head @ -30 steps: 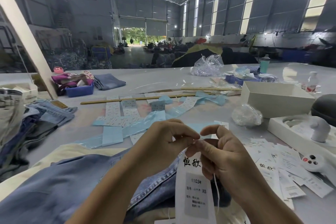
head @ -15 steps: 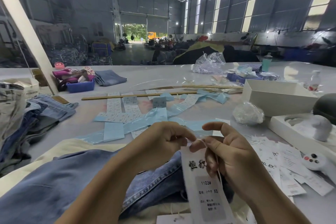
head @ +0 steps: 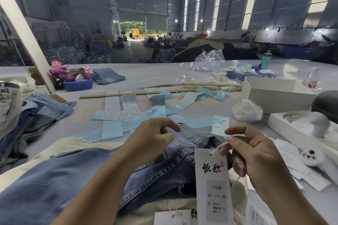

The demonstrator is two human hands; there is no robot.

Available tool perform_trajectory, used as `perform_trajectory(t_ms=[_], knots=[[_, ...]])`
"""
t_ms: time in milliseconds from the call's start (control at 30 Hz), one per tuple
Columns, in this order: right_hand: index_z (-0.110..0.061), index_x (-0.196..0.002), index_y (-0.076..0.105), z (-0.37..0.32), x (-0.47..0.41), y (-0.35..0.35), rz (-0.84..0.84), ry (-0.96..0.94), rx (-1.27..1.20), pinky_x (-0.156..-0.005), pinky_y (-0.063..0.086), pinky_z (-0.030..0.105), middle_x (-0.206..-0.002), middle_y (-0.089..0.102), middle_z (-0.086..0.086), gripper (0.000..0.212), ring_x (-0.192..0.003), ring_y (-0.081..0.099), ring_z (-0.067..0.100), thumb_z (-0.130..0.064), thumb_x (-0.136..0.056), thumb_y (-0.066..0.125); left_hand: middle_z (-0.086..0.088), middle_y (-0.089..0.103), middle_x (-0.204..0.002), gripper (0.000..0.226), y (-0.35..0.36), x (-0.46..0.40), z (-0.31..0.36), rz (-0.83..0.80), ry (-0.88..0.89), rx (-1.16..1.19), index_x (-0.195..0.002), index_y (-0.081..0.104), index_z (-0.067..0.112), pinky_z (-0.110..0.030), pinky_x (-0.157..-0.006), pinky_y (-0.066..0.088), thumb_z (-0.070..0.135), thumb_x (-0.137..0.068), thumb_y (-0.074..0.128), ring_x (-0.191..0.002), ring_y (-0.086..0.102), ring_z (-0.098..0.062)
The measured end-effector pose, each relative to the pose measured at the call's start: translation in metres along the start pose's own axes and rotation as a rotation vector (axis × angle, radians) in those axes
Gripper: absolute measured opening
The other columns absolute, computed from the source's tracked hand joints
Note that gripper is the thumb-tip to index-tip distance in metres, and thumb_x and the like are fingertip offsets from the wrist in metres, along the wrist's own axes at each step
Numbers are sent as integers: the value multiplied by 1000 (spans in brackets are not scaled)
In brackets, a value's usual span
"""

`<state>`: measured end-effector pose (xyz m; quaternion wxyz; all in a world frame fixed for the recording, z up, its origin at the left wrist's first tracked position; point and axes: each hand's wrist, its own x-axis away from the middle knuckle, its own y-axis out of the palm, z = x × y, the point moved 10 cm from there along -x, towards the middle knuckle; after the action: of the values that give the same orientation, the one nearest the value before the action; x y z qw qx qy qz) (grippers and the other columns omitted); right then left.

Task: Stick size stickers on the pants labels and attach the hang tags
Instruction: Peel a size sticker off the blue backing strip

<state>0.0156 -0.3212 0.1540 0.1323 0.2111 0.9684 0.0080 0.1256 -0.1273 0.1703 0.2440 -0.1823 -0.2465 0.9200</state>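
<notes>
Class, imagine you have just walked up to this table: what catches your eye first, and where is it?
Front and centre, two hands work over blue jeans: the right hand pinches the white string of a hang tag hanging at lower right, the left hand beside it. Behind them, pale blue sticker strips sprawl across the table.

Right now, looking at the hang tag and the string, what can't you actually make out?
- Head view: the small print on the hang tag under "1103" is blurred.
- The string vanishes behind the right hand fingers; its far end is hidden.
- Whether the left hand pinches any string: too thin to tell.
- The second tag is cut by the bottom edge.
</notes>
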Motion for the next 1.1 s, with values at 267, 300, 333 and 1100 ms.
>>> perform_trajectory(t_ms=[267,300,333,1100], knots=[[-14,-79,66,-2,5,0,-1,9,25,-38,22,21,-57,61,16,27,-36,28,13,2,-95,51,14,48,-45,27,-21,3,-4,224,-47,56,-78,69,26,-16,-37,30,7,-87,53,-35,37,-3],[-16,-76,67,-3,6,0,-2,10,29,-37,21,19,-54,57,13,30,-36,28,13,3,-94,51,14,48,-45,26,-24,4,-5,249,-51,76,-77,69,25,-17,-37,30,6,-87,54,-35,37,-3],[-17,-74,67,-3,6,0,0,14,30,-37,21,18,-52,51,11,32,-36,28,12,3,-94,51,13,49,-46,26,-27,4,-5,269,-54,95,-77,69,24,-16,-36,30,6,-87,54,-35,37,-3],[-8,-79,77,-9,15,63,-328,157,-479,-35,16,10,-69,64,21,21,-33,17,3,-3,-64,63,-11,75,-86,20,21,25,55,-105,158,586,-88,79,12,-21,-65,51,0,-77,69,-75,67,-14]])
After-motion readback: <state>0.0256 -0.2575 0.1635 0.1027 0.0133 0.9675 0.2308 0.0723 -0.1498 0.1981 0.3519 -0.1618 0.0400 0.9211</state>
